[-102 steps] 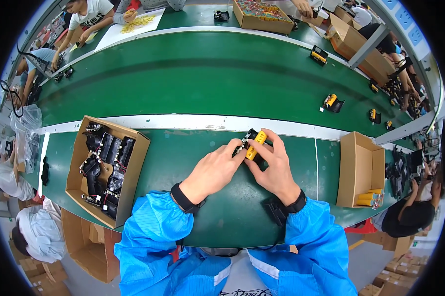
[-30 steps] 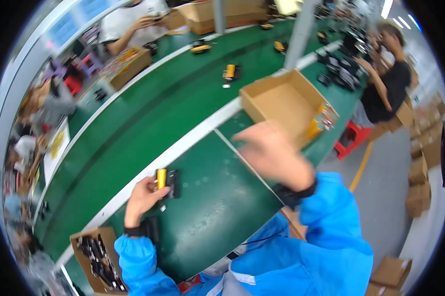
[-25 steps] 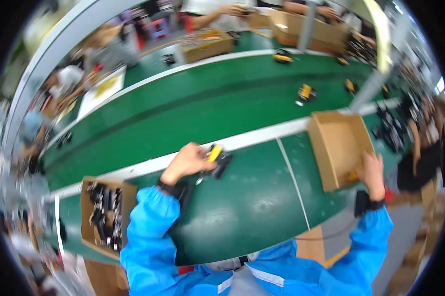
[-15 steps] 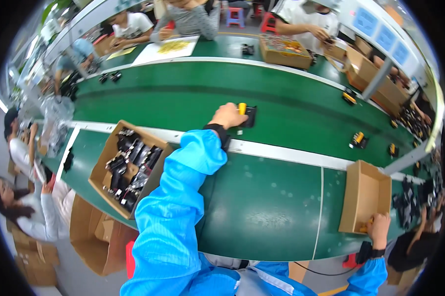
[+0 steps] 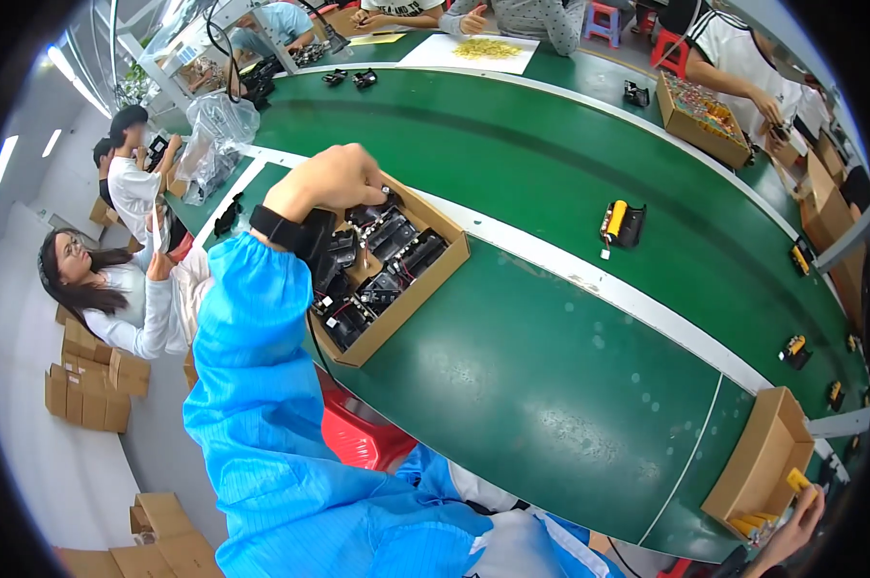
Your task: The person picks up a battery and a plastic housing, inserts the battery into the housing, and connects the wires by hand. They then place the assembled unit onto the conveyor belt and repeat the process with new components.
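My left hand (image 5: 334, 181) reaches over the cardboard box (image 5: 419, 292) of black plastic housings (image 5: 382, 289). Its fingers are bent down onto a housing (image 5: 366, 214) at the box's far side, and the fingertips are partly hidden. At the lower right my right hand (image 5: 791, 528) pinches a yellow cylindrical battery (image 5: 798, 479) above a shallow cardboard box (image 5: 758, 462). Several more yellow batteries (image 5: 751, 523) lie in that box's near end. On the green belt, apart from both hands, sits a black housing (image 5: 632, 227) with a yellow battery (image 5: 616, 220) and a small white connector.
A white rail (image 5: 570, 275) divides my green tabletop (image 5: 512, 376) from the belt. More housings with batteries (image 5: 794, 352) lie to the right. Co-workers sit across the belt and at the left. A red stool (image 5: 353, 433) stands below the table edge.
My left hand has left the housing with the battery on the belt and moved to the box of housings. My right hand has lifted a yellow battery. The view has turned left.
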The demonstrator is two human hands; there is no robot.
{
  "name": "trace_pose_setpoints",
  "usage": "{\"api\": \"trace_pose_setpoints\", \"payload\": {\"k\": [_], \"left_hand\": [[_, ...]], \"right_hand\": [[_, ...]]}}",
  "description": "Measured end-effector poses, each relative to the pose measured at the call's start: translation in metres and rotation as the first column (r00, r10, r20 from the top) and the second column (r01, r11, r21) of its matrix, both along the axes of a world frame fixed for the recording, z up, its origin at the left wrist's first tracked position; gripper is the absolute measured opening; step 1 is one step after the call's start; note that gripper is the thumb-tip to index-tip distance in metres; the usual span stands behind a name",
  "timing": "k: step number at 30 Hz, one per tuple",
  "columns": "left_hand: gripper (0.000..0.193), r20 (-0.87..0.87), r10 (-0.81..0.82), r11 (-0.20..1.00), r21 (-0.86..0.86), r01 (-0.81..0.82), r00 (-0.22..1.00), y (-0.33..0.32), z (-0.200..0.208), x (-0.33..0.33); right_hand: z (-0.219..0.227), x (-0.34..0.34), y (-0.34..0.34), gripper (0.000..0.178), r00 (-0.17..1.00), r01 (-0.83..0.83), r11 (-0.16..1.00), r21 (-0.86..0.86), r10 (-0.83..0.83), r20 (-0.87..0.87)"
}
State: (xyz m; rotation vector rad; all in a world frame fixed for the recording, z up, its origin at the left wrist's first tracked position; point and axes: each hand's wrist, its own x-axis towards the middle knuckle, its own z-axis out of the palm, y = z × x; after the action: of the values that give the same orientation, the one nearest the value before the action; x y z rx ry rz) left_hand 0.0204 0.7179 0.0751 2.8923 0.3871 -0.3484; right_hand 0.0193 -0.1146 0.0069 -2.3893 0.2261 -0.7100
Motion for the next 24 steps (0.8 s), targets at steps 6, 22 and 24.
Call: {"api": "trace_pose_setpoints", "payload": {"k": [6,22,24], "left_hand": [[0.037,-0.105,0.107,0.994,0.023,-0.105,0.989,0.030,-0.082,-0.010],[0.075,-0.009,-0.235,0.775,0.601,0.192,0.972,-0.011,-0.090,-0.028],[0.082,-0.060,-0.302,0.684,0.682,0.260,0.951,-0.006,-0.093,-0.030]], "right_hand": [[-0.008,-0.007,0.123,0.044,0.864,-0.503,0.601,0.622,0.372,0.339],[-0.028,-0.011,0.300,0.039,0.579,-0.196,0.043,0.980,0.811,0.080],[-0.029,-0.010,0.301,0.038,0.581,-0.196,0.056,0.979,0.811,0.069]]}}
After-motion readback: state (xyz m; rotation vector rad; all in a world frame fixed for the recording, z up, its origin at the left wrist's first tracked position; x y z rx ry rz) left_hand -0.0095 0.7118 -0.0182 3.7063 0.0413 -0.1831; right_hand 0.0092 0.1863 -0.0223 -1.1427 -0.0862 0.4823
